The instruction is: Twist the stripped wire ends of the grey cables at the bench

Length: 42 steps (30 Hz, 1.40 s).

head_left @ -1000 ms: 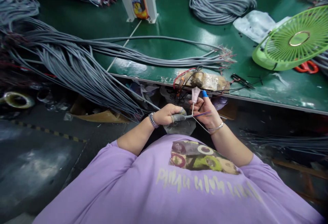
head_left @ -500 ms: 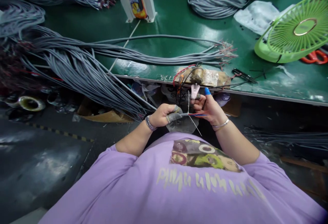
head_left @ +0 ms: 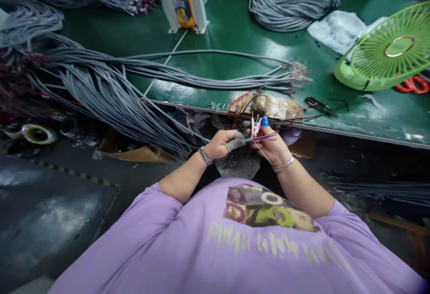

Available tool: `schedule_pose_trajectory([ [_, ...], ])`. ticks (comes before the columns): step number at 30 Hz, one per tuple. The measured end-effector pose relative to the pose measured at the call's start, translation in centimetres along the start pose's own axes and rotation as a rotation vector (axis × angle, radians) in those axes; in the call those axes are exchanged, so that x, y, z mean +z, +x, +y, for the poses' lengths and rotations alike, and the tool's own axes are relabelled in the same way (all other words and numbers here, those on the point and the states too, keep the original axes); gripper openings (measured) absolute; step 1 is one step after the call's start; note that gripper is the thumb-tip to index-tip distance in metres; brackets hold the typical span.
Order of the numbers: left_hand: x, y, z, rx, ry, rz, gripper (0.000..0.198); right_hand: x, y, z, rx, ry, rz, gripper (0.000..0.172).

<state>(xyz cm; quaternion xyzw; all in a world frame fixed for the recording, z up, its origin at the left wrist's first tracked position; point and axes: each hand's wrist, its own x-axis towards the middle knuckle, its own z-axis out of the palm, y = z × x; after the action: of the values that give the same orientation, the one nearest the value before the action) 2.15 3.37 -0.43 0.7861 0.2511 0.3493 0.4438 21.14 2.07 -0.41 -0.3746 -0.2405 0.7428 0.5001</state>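
My left hand [head_left: 221,144], with covers on some fingertips, pinches a grey cable [head_left: 247,141] near its stripped end. Thin red and blue wires [head_left: 268,137] fan out from that end towards the right, and a white strand [head_left: 264,152] hangs down from it. My right hand [head_left: 273,146] has a blue cover on its thumb. Its fingers are closed around a small pink V-shaped tool [head_left: 255,128], perhaps snips, whose tips stand right at the cable's stripped end. Part of that tool is hidden by the fingers.
Long grey cables [head_left: 97,88] trail over the left of the green table [head_left: 221,20]. A taped board [head_left: 278,107] lies at its front edge, near a black tool [head_left: 320,105]. A green fan [head_left: 396,47], red-handled scissors [head_left: 413,84] and a coiled cable bundle [head_left: 292,5] sit farther off.
The pink tool has come down from above to the cable's stripped end. Both hands have shifted slightly, the left one up and to the right. The white strand above the cable is no longer visible.
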Motion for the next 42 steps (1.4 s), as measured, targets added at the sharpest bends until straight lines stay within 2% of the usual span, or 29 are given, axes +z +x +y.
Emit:
schedule_pose_trajectory([
  [10,0.5,0.2,-0.9,-0.059,0.061,-0.078,0.052,0.3,0.3,0.1,0.003,0.077,0.024,0.049],
  [14,0.5,0.3,-0.8,-0.061,0.070,-0.083,0.054,0.2,0.3,0.4,0.017,0.124,0.031,0.050],
  [21,-0.3,0.3,0.1,-0.054,-0.041,-0.149,0.053,-0.2,0.0,0.4,0.097,0.168,-0.036,0.056],
  [24,-0.6,-0.3,0.8,-0.042,-0.078,-0.200,0.050,-0.9,-0.3,0.7,0.126,0.189,-0.052,0.059],
  [28,-0.7,-1.8,1.6,-0.061,-0.100,-0.195,0.046,-2.0,-0.6,1.4,0.181,0.183,0.003,0.058],
  [33,-0.3,-4.0,2.2,-0.075,-0.121,-0.308,0.044,-3.1,-1.1,2.0,0.245,0.215,0.033,0.043],
  [36,0.3,-5.1,2.3,-0.149,-0.103,-0.152,0.042,-3.7,-1.5,2.7,0.258,0.193,0.041,0.029],
  [39,1.0,-5.8,2.2,-0.256,-0.131,0.033,0.042,-4.1,-2.0,3.5,0.225,0.120,-0.025,0.022],
  [42,1.4,-6.1,2.1,-0.310,-0.153,0.102,0.043,-4.0,-2.5,3.8,0.195,0.043,-0.102,0.023],
])
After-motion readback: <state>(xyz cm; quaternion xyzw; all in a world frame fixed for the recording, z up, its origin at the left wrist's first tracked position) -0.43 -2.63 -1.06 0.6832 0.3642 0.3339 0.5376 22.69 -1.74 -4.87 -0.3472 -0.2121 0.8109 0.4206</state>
